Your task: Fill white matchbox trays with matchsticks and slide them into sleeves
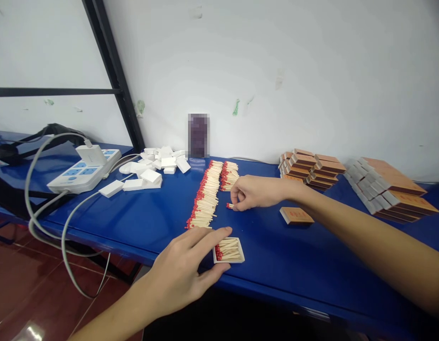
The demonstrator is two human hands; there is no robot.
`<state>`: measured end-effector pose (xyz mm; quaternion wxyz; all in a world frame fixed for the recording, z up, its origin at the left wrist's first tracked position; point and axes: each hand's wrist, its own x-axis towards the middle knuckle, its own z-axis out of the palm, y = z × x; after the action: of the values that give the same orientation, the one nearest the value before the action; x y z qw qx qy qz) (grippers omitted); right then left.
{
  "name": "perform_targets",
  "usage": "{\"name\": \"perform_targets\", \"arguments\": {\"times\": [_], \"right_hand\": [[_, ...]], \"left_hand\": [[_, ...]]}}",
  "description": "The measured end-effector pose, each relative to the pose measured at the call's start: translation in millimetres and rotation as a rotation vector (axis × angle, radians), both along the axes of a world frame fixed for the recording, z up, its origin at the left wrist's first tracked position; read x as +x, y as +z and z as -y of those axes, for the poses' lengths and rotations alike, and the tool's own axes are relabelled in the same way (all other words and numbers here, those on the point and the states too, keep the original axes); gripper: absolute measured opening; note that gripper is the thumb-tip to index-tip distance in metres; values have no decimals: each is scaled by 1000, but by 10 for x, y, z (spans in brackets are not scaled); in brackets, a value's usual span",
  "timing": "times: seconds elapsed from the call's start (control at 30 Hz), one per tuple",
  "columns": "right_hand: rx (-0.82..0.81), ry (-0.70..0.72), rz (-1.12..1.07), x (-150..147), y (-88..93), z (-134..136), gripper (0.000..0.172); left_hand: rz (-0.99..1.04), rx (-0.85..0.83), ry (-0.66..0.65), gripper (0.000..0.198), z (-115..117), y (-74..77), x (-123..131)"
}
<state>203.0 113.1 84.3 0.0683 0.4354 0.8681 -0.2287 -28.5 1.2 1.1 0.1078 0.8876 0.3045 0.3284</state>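
Note:
A small white tray (240, 258) filled with red-tipped matches rests near the front edge of the blue table (141, 218). My left hand (187, 270) steadies it, index finger along its far side and thumb at its near side. My right hand (253, 192) is farther back, fingers pinched on a few red-tipped matches (229, 205) lying on the table. Just left of it runs a long row of loose matches (207, 194). A single closed matchbox sleeve (296, 215) lies to the right of my right hand.
A heap of empty white trays (151, 168) sits at the back left, beside a white power strip (86, 168) with grey cables hanging off the edge. Stacks of brown matchbox sleeves (311, 169) and larger packs (389, 189) stand at the back right against the wall.

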Motion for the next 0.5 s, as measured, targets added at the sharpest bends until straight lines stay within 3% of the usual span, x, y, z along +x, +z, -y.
{"name": "perform_targets", "arguments": {"times": [0.2, 0.37, 0.5], "right_hand": [[-6, 41, -13, -14, 88, 100, 14], [-62, 113, -75, -136, 188, 354, 13], [-117, 209, -103, -267, 166, 535, 9]], "left_hand": [[25, -76, 51, 56, 17, -3, -12], [74, -118, 64, 48, 25, 20, 20], [53, -146, 60, 42, 24, 59, 40]]}}
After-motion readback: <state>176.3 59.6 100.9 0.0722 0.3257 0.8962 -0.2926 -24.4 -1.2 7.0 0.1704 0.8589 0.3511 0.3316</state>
